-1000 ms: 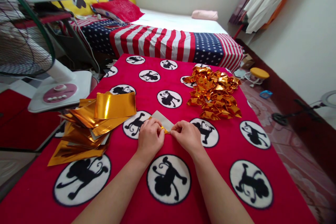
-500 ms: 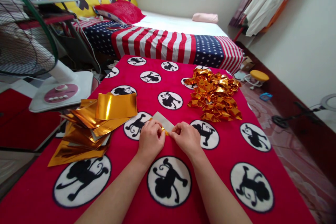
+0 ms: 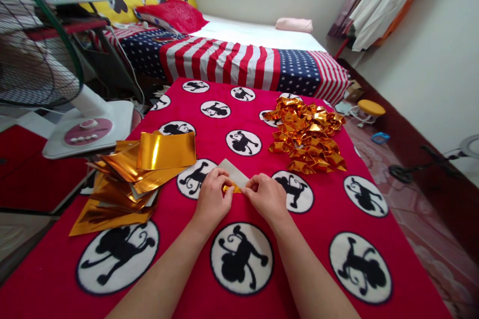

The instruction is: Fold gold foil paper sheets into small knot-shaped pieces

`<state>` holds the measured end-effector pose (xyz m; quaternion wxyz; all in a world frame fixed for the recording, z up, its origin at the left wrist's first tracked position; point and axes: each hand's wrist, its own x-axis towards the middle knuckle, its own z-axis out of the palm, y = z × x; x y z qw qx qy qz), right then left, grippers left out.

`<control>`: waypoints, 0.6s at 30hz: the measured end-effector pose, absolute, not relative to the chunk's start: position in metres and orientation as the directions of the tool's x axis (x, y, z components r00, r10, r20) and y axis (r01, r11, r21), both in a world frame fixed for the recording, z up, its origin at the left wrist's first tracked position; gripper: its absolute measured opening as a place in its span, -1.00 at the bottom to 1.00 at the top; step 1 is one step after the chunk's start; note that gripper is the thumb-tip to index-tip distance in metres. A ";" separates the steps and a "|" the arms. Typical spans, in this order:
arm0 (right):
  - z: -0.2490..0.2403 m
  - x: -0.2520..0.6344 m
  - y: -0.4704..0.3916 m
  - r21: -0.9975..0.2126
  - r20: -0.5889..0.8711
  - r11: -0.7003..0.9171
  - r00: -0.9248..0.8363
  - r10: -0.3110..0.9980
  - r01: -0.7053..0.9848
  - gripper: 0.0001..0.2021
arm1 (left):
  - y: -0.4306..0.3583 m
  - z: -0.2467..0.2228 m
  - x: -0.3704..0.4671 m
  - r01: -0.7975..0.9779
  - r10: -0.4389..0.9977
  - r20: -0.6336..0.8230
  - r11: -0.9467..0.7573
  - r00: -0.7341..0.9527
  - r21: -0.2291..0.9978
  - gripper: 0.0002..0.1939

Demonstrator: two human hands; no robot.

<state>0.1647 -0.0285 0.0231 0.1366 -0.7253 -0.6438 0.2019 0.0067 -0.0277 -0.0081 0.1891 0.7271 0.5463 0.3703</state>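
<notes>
A sheet of gold foil paper (image 3: 232, 171) lies on the red cloth between my hands, its pale back upward and a gold strip folded over along the near edge. My left hand (image 3: 214, 194) curls over the left side, fingers bent on the paper and thumb by the gold fold. At the right corner, my right hand (image 3: 265, 196) pinches the paper between thumb and forefinger; its other fingers are tucked in. Left of my hands is a loose stack of flat gold foil sheets (image 3: 166, 152). Folded gold foil pieces (image 3: 299, 129) are heaped to the right.
The red cloth (image 3: 179, 269) with monkey prints covers the table. A fan (image 3: 90, 104) stands close to its left edge. Beyond the far edge is a bed (image 3: 224, 62) with a flag-patterned cover. A yellow stool (image 3: 370, 107) is on the floor at right.
My left thumb and forefinger have moved apart, showing more of the gold fold. My right hand keeps its pinch at the right corner. The view has shifted very slightly.
</notes>
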 end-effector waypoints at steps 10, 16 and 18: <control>0.013 0.160 -0.042 -0.529 0.110 0.053 0.006 0.994 0.847 -0.97 | -0.028 -0.008 0.009 0.662 0.929 0.354 -0.332 0.107 0.672 -0.85; 0.009 0.162 -0.043 -0.579 0.144 0.111 -0.032 0.989 0.807 -0.95 | -0.028 -0.010 0.009 0.671 0.928 0.359 -0.328 0.099 0.665 -0.85; 0.007 0.163 -0.044 -0.586 0.153 0.144 -0.066 0.986 0.797 -0.89 | -0.028 -0.010 0.010 0.679 0.930 0.355 -0.322 0.096 0.660 -0.86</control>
